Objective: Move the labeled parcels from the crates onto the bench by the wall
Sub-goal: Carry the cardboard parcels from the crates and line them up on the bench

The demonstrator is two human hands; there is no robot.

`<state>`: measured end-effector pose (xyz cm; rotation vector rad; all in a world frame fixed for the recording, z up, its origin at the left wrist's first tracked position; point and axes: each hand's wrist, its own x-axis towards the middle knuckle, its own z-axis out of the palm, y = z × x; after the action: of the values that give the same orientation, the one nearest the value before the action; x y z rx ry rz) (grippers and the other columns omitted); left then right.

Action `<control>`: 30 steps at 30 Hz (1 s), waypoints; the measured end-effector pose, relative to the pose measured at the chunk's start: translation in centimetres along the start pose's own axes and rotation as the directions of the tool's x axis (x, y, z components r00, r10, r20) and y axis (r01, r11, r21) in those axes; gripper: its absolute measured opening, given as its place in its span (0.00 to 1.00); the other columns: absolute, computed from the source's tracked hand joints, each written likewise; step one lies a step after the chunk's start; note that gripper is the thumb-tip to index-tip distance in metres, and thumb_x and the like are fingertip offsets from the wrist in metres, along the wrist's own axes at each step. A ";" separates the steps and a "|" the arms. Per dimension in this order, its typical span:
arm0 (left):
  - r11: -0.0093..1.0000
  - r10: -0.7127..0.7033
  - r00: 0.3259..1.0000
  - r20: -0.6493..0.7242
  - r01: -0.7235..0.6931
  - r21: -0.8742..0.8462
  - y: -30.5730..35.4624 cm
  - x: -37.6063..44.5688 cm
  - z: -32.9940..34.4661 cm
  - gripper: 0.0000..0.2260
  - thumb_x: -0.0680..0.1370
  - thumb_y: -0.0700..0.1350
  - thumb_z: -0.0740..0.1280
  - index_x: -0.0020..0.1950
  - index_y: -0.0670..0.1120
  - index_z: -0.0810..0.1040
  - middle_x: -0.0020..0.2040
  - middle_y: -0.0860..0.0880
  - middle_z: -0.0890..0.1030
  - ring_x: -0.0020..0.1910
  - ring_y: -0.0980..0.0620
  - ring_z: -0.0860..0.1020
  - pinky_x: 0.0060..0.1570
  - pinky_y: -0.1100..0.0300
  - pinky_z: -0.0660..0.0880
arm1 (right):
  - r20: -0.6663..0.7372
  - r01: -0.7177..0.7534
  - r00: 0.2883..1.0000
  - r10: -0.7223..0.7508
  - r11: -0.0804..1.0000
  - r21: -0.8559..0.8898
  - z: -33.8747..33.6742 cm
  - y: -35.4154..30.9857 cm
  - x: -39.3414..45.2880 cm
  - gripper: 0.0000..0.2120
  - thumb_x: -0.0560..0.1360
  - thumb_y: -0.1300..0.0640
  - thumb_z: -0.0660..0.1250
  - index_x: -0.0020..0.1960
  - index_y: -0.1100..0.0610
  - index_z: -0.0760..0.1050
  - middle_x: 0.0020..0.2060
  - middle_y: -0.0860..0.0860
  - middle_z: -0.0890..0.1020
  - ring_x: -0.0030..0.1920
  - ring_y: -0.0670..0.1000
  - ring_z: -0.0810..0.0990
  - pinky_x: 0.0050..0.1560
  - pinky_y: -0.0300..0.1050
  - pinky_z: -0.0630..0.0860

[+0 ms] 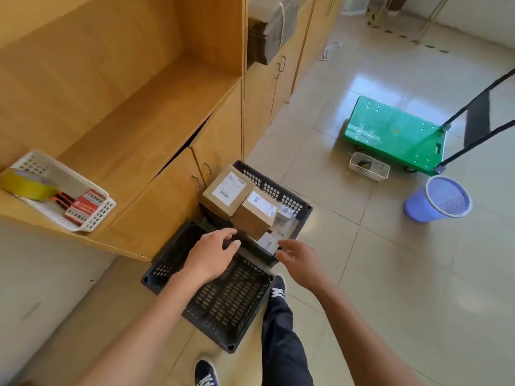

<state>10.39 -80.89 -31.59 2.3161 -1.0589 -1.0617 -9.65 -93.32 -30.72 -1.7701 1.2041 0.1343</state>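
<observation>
Head view: your left hand point(213, 253) and right hand point(299, 261), both spread and holding nothing, reach over the near crate point(220, 296), which shows no parcels, toward the far crate point(281, 190), where two labeled cardboard parcels point(241, 203) sit side by side above smaller packets. They look stiff, light and easy to slide; take each by opposite side walls. Beside the crates, on a glossy tiled floor, the wooden counter point(133, 140) carries a white tray point(92, 215).
</observation>
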 end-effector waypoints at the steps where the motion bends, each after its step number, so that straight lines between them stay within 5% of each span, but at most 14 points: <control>1: 0.999 -0.040 0.999 -0.005 0.040 -0.016 0.4 2.4 0.5 0.18 0.83 0.58 0.62 0.73 0.58 0.72 0.68 0.56 0.76 0.67 0.52 0.74 0.64 0.50 0.75 | 0.023 -0.013 1.000 0.013 1.000 0.009 -0.6 0.9 3.0 0.18 0.82 0.51 0.65 0.71 0.53 0.74 0.66 0.49 0.79 0.62 0.48 0.78 0.57 0.39 0.71; 10: 0.935 -0.326 0.945 0.031 0.327 -0.139 0.6 21.1 6.7 0.21 0.83 0.55 0.62 0.76 0.54 0.69 0.72 0.52 0.73 0.71 0.50 0.70 0.69 0.51 0.69 | 0.210 -0.171 0.963 0.169 0.985 -0.009 -0.6 10.0 23.4 0.20 0.82 0.53 0.63 0.73 0.55 0.73 0.67 0.51 0.79 0.64 0.51 0.79 0.65 0.47 0.74; 13: 0.899 -0.396 0.918 0.038 0.395 -0.188 -0.9 25.4 8.2 0.22 0.83 0.53 0.63 0.77 0.52 0.67 0.75 0.51 0.71 0.74 0.49 0.68 0.70 0.51 0.67 | 0.267 -0.241 0.935 0.233 0.970 -0.001 1.4 12.5 27.2 0.22 0.82 0.53 0.63 0.75 0.55 0.69 0.67 0.53 0.78 0.63 0.52 0.79 0.58 0.46 0.76; 17: 0.875 -0.436 0.898 0.058 0.438 -0.208 -3.7 30.8 10.7 0.24 0.83 0.53 0.63 0.78 0.51 0.66 0.76 0.50 0.69 0.75 0.48 0.66 0.74 0.47 0.66 | 0.271 -0.361 0.907 0.323 0.927 0.101 4.3 15.1 32.5 0.26 0.81 0.50 0.64 0.77 0.52 0.64 0.70 0.52 0.75 0.61 0.51 0.79 0.51 0.42 0.76; 20: 0.868 -0.446 0.893 0.066 0.449 -0.211 -5.6 34.2 13.0 0.26 0.83 0.53 0.64 0.79 0.50 0.64 0.78 0.49 0.67 0.77 0.47 0.64 0.75 0.46 0.64 | 0.237 -0.404 0.903 0.359 0.897 0.179 6.6 16.9 36.1 0.30 0.80 0.45 0.65 0.79 0.49 0.61 0.74 0.51 0.71 0.64 0.52 0.77 0.58 0.52 0.80; 23: 0.881 -0.429 0.902 0.048 0.429 -0.200 -6.9 36.7 15.2 0.26 0.83 0.51 0.63 0.80 0.50 0.62 0.78 0.50 0.66 0.77 0.48 0.62 0.75 0.48 0.61 | 0.214 -0.454 0.889 0.405 0.845 0.283 9.3 18.5 39.4 0.34 0.79 0.44 0.67 0.80 0.50 0.59 0.76 0.51 0.68 0.73 0.53 0.70 0.69 0.59 0.72; 26: 0.885 -0.424 0.905 0.043 0.424 -0.193 -7.9 37.7 17.0 0.25 0.84 0.49 0.63 0.80 0.50 0.62 0.78 0.51 0.64 0.77 0.49 0.61 0.73 0.51 0.61 | 0.197 -0.464 0.886 0.421 0.812 0.353 11.7 20.0 41.9 0.35 0.77 0.41 0.68 0.79 0.49 0.60 0.76 0.49 0.68 0.74 0.52 0.69 0.68 0.62 0.73; 30: 0.897 -0.410 0.912 -0.014 0.400 -0.188 -8.9 37.7 18.4 0.22 0.84 0.48 0.63 0.78 0.50 0.65 0.75 0.53 0.66 0.72 0.54 0.65 0.63 0.60 0.63 | 0.246 -0.543 0.838 0.487 0.699 0.466 13.4 21.1 43.6 0.24 0.81 0.46 0.66 0.74 0.50 0.68 0.67 0.47 0.76 0.59 0.49 0.78 0.58 0.57 0.79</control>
<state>16.81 -104.50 -66.79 2.4527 -0.4379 -1.1781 1.53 -113.40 -75.45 -0.9048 1.4714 0.2032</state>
